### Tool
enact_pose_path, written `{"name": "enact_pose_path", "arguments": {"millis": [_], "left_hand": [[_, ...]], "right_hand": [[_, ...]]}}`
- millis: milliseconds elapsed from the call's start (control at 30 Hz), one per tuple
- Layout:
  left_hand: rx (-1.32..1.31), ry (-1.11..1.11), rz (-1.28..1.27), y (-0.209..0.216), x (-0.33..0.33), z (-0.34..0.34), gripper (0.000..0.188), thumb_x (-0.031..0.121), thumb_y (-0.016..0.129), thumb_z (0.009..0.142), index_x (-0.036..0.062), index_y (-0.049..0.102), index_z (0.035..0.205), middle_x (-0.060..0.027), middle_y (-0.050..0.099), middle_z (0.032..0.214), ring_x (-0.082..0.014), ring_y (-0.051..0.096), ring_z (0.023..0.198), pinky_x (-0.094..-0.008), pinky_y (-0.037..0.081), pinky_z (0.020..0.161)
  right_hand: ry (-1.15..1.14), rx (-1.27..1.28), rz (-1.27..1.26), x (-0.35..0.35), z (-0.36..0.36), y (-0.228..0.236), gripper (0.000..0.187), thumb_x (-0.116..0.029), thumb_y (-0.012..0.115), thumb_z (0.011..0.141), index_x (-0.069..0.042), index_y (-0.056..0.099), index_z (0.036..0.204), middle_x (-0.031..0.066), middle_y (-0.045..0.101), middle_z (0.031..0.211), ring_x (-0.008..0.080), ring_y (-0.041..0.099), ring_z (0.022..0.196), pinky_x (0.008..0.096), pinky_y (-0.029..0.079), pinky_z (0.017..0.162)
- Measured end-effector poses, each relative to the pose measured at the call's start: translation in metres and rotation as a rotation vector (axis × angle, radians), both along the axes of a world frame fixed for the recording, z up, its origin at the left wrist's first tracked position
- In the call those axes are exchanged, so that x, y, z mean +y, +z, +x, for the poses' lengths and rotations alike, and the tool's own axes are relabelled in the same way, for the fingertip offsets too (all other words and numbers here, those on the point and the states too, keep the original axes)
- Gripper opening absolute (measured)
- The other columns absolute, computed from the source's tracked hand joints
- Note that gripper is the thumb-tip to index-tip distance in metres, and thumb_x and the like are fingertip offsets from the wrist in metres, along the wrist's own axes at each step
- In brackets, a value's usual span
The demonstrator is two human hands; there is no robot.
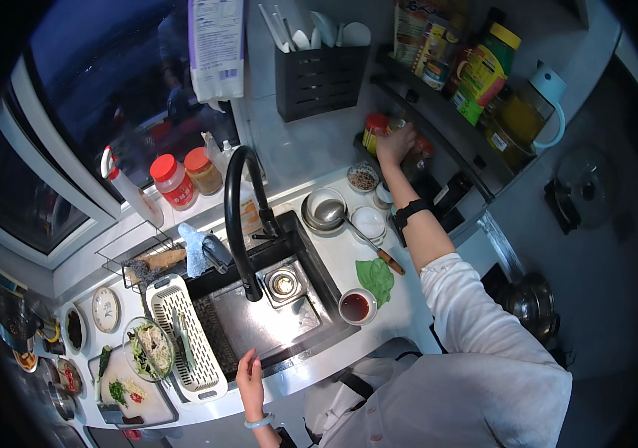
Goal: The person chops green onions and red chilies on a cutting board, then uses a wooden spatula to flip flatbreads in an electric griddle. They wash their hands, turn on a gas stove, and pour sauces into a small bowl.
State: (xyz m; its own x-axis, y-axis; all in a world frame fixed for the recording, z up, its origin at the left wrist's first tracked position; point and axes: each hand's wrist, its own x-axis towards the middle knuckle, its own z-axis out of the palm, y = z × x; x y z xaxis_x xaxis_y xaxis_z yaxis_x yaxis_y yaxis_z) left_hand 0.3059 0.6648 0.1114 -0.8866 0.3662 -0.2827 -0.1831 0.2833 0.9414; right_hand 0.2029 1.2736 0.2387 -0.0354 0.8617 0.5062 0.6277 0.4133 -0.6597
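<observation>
My right hand (pixel 397 143) reaches into the lower tier of the dark wall shelf (pixel 446 119). Its fingers curl around something among the jars that I cannot make out. Right beside it stands a red-lidded jar (pixel 373 134) with a yellow label. At the front edge of the sink, my left hand (pixel 250 381) hangs open with nothing in it. On the counter below my right arm, a ladle (pixel 330 214) with a wooden handle rests across small bowls. Nearer to me are a green leaf (pixel 375 281) and a cup of dark red liquid (pixel 355 307).
A black faucet (pixel 237 216) arches over the dark sink (pixel 218 328). Left of it are a white draining basket (pixel 211 382), a glass bowl of shredded vegetables (pixel 151 349) and a cutting board (pixel 156 411) with chopped pieces. Bottles and a teapot (pixel 532 108) crowd the upper shelf.
</observation>
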Motion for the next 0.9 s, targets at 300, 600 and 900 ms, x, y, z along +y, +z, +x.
{"name": "enact_pose_path", "arguments": {"millis": [300,600,900], "left_hand": [[-0.034,0.088,-0.012,-0.005,-0.012,0.000,0.032,0.011,0.054,0.100,-0.0038,0.056,0.129,-0.0130,0.062,0.123,-0.0184,0.061,0.110,-0.0295,0.046,0.097],[-0.016,0.021,-0.034,0.000,0.001,-0.005,0.033,0.012,0.054,0.101,-0.0048,0.056,0.128,-0.0147,0.063,0.123,-0.0203,0.061,0.111,-0.0301,0.046,0.098],[-0.030,-0.006,-0.041,-0.004,-0.002,-0.005,0.034,0.012,0.054,0.101,-0.0044,0.055,0.130,-0.0132,0.063,0.122,-0.0194,0.061,0.111,-0.0290,0.046,0.096]], "right_hand": [[-0.141,-0.062,-0.130,0.033,-0.008,-0.006,0.069,-0.041,0.081,0.075,0.004,0.053,0.119,0.0308,0.057,0.121,0.0483,0.051,0.120,0.0554,0.034,0.108],[-0.133,0.046,0.021,0.037,-0.004,-0.008,0.059,-0.023,0.084,0.070,0.003,0.058,0.117,0.0250,0.064,0.114,0.0414,0.060,0.109,0.0467,0.050,0.093],[-0.072,0.066,0.109,0.043,0.008,-0.007,0.053,-0.031,0.083,0.069,0.006,0.068,0.102,0.0265,0.068,0.102,0.0422,0.065,0.098,0.0485,0.051,0.087]]}}
